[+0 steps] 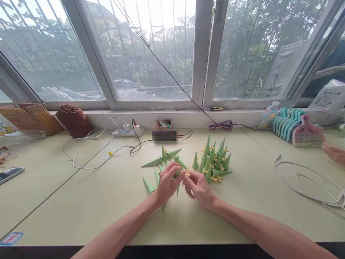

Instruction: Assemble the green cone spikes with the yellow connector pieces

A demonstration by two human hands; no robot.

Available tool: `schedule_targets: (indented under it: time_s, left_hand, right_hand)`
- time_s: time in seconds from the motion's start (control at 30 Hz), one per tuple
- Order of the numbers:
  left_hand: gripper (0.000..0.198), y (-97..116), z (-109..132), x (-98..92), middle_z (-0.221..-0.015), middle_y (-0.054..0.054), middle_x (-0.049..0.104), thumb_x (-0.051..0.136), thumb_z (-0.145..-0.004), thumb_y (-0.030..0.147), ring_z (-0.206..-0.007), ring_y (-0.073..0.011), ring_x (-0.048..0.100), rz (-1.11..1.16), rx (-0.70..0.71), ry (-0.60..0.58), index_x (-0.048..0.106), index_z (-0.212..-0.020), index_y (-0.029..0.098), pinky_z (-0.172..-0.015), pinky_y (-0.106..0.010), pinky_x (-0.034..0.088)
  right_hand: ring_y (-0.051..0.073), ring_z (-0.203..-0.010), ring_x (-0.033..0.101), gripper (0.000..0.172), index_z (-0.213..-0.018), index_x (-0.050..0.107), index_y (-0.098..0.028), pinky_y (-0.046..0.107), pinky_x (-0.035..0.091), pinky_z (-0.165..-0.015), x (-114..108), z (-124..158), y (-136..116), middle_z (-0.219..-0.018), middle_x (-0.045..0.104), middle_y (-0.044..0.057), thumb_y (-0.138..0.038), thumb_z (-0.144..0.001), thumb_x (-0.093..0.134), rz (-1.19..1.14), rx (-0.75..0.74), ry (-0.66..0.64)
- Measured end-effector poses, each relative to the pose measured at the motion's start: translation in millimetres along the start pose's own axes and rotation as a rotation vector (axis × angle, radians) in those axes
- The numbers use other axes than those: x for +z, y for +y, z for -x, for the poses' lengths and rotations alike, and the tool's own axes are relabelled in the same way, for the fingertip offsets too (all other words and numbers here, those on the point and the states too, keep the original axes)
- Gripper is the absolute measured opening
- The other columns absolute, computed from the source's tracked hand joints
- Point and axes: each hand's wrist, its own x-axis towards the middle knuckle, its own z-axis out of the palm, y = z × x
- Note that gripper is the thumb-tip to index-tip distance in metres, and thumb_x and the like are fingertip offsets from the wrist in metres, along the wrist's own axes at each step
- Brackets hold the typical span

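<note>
My left hand [168, 182] is closed around a green plastic spike [180, 170], its round open end up and its point showing below my fingers. My right hand [199, 189] pinches a small yellow valve [188, 175] close beside the spike's wide end. Whether the two parts touch is hidden by my fingers. Several loose green spikes [155, 162] lie around my left hand, some partly covered by it. Just beyond my right hand is a cluster of green spikes [219, 156] with yellow valves on them, many standing point up.
At the back are a power strip [128, 133], a small box [162, 125] and cables. A brown bag [73, 120] stands left; a phone [11, 175] lies at the left edge. A coiled white cable [304, 190], a pink dustpan [308, 133] and another person's hand [334, 153] are right.
</note>
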Motion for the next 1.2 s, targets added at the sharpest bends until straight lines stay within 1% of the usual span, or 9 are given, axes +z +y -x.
schedule_targets:
  time_s: [0.1, 0.27, 0.43, 0.53, 0.63, 0.77, 0.9, 1.07, 1.2]
  left_hand:
    - [0.018, 0, -1, 0.6, -0.076, -0.001, 0.051, 0.054, -0.094, 0.020, -0.063, -0.0101, 0.047, -0.023, 0.052, 0.011, 0.053, -0.076, 0.017, -0.049, -0.019, 0.041]
    - [0.018, 5, -5, 1.8, -0.081, -0.002, 0.053, 0.050, -0.096, 0.024, -0.065, -0.0095, 0.051, -0.007, -0.054, -0.019, 0.054, -0.080, 0.017, -0.051, -0.018, 0.046]
    - [0.020, 7, -6, -2.4, -0.084, -0.002, 0.054, 0.042, -0.100, 0.033, -0.064, -0.0095, 0.054, 0.040, -0.177, -0.056, 0.052, -0.091, 0.019, -0.051, -0.018, 0.047]
    - [0.022, 7, -7, -6.5, -0.073, 0.003, 0.053, 0.037, -0.101, 0.040, -0.051, -0.0076, 0.050, 0.115, -0.279, -0.012, 0.046, -0.107, 0.021, -0.050, -0.019, 0.045]
    - [0.032, 7, -12, -10.7, -0.073, 0.003, 0.053, 0.032, -0.101, 0.048, -0.046, -0.0070, 0.046, 0.267, -0.434, 0.035, 0.048, -0.104, 0.021, -0.044, -0.019, 0.038]
    - [0.042, 7, -17, -14.6, -0.057, 0.005, 0.048, 0.034, -0.099, 0.054, -0.038, -0.0069, 0.038, 0.533, -0.628, -0.124, 0.053, -0.093, 0.017, -0.037, -0.017, 0.029]
    - [0.044, 8, -16, -15.5, -0.057, 0.002, 0.056, 0.034, -0.099, 0.054, -0.034, -0.0072, 0.042, 0.707, -0.703, -0.275, 0.056, -0.098, 0.016, -0.036, -0.018, 0.031]
    - [0.040, 12, -19, -15.2, -0.060, 0.000, 0.058, 0.041, -0.097, 0.051, -0.035, -0.0090, 0.048, 0.803, -0.735, -0.283, 0.059, -0.096, 0.014, -0.035, -0.020, 0.036]
    - [0.037, 12, -20, -14.2, -0.058, 0.002, 0.054, 0.045, -0.096, 0.049, -0.037, -0.0089, 0.048, 0.831, -0.734, -0.284, 0.060, -0.097, 0.015, -0.037, -0.020, 0.038]
  right_hand:
    - [0.005, -0.035, 0.034, 0.036, -0.073, 0.050, -0.019, 0.019, 0.024, -0.033, 1, 0, -3, -0.052, 0.035, -0.009, -0.048, -0.093, 0.057, -0.055, 0.043, -0.009]
    - [0.006, -0.034, 0.034, 0.037, -0.071, 0.046, -0.020, 0.020, 0.025, -0.033, 2, -3, 2, -0.052, 0.035, -0.009, -0.048, -0.093, 0.057, -0.022, -0.001, 0.066]
    - [0.008, -0.039, 0.037, 0.035, -0.072, 0.043, -0.021, 0.022, 0.029, -0.040, -3, -5, 7, -0.052, 0.037, -0.008, -0.043, -0.097, 0.051, 0.200, -0.132, 0.150]
    - [0.009, -0.045, 0.039, 0.032, -0.071, 0.044, -0.021, 0.022, 0.033, -0.045, -8, -6, 5, -0.057, 0.039, -0.006, -0.038, -0.099, 0.046, 0.390, -0.246, 0.198]
    - [0.010, -0.049, 0.040, 0.029, -0.072, 0.044, -0.021, 0.023, 0.034, -0.049, -11, -8, 0, -0.058, 0.041, -0.005, -0.032, -0.100, 0.043, 0.528, -0.342, 0.215]
    - [0.011, -0.054, 0.042, 0.027, -0.074, 0.047, -0.020, 0.023, 0.035, -0.054, -14, -11, -3, -0.063, 0.046, -0.003, -0.027, -0.100, 0.043, 0.644, -0.461, 0.199]
    - [0.012, -0.057, 0.045, 0.027, -0.075, 0.051, -0.020, 0.024, 0.037, -0.056, -14, -13, -2, -0.067, 0.051, -0.001, -0.026, -0.100, 0.042, 0.666, -0.485, 0.179]
    - [0.012, -0.056, 0.049, 0.029, -0.077, 0.055, -0.019, 0.023, 0.039, -0.057, -12, -11, -2, -0.066, 0.055, 0.000, -0.028, -0.101, 0.042, 0.624, -0.431, 0.171]
    - [0.011, -0.052, 0.045, 0.031, -0.073, 0.053, -0.019, 0.023, 0.037, -0.053, -12, -9, -1, -0.061, 0.051, -0.002, -0.031, -0.100, 0.044, 0.615, -0.405, 0.202]
